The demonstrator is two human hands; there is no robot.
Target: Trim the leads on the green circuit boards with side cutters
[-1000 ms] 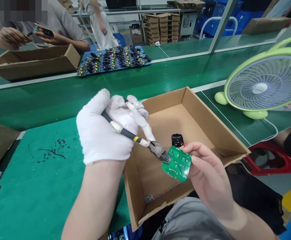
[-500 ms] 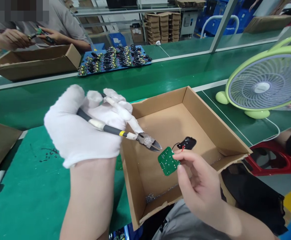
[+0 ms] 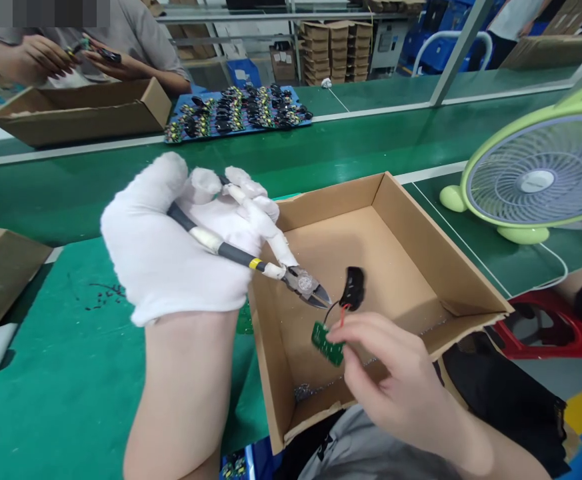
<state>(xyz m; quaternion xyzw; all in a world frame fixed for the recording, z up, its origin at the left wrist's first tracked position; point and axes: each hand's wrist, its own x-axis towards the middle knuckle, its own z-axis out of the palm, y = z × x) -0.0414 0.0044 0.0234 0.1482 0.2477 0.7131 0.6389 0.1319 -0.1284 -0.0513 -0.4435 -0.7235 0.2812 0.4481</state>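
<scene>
My left hand (image 3: 195,247), in a white glove, is wrapped round the handles of a pair of cutters (image 3: 305,283), whose jaws point right over the cardboard box (image 3: 331,240). Between the thumb and forefinger of my bare right hand (image 3: 388,360) is the edge of a green circuit board (image 3: 327,343), tilted and slightly blurred. A black part (image 3: 353,288) hangs on by red and black wires, just right of the cutter tips. The tips do not touch the board. Small metal clippings (image 3: 303,392) lie in the box's near corner.
Across the green bench, a person (image 3: 141,40) works over another box (image 3: 85,120). A blue tray (image 3: 185,103) of assemblies stands near them. To the right are a green fan (image 3: 535,181) and a red stool (image 3: 561,320). Dark bits (image 3: 105,295) lie on the left mat.
My right hand has moved slightly left and down and turned the board, so its face is more edge-on. The black part has swung upright, nearer the cutter tips. The whole view has shifted slightly.
</scene>
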